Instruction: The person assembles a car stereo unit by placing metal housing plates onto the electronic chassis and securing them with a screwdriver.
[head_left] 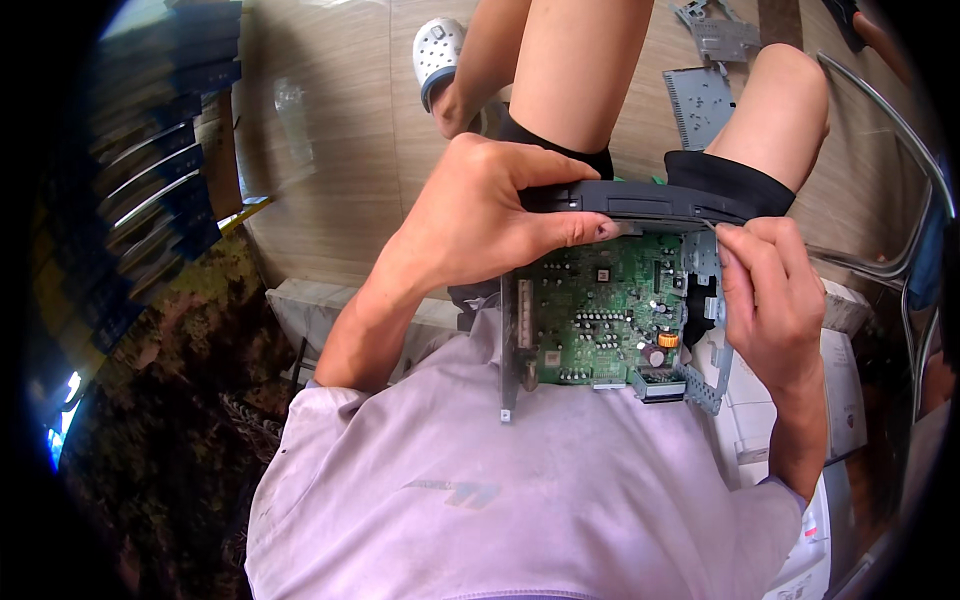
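An opened car stereo unit rests against my lap and shirt, its green circuit board [600, 300] uncovered inside a metal frame [722, 362]. Along the far edge runs its black front panel [640, 205]. My left hand [485, 205] grips the panel's left part, the thumb on the near side and the fingers over the far side. At the right corner, my right hand [775, 285] is closed in a pinch, thumb against forefinger. A thin tip shows at its fingers by the panel's end; what it belongs to is hidden in the hand.
Grey metal plates [700, 105] lie on the tiled floor [340, 120] beyond my knees. A bent chrome tube frame [900, 130] curves at the right. White boxes [840, 390] stand beside my right arm. Stacked blue items [180, 150] and a dark patterned surface [190, 370] are on the left.
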